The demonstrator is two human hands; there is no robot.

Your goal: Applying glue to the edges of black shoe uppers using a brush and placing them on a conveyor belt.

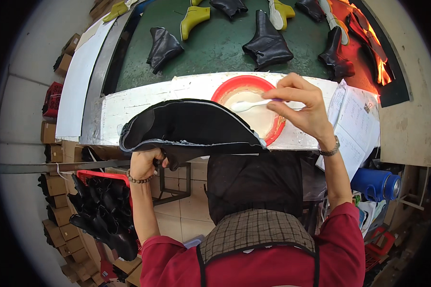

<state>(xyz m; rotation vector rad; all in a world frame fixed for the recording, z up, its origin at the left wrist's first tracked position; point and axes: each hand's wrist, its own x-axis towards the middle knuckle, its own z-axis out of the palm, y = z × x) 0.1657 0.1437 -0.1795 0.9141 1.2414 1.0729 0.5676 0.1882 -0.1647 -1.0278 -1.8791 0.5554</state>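
My left hand (146, 164) is closed on the underside of a black boot upper (191, 122), whose wide opening faces up with a pale edge. Most of those fingers are hidden beneath it. Between the thumb and fingers of my right hand (299, 103) is a slim white brush (249, 104), toothbrush-like, held level above a red bowl (278, 129). Cream-coloured paste (258, 117) lies in the bowl and coats its inner wall. The upper's far right edge overlaps the bowl's near-left side in view.
A green conveyor belt (196, 52) behind the white bench carries black boots (267, 43) and yellow ones (195, 21). Orange light glows at its right. Papers (354, 124) and a blue flask (376, 184) are at right; a red crate (88, 176) of black footwear stands left.
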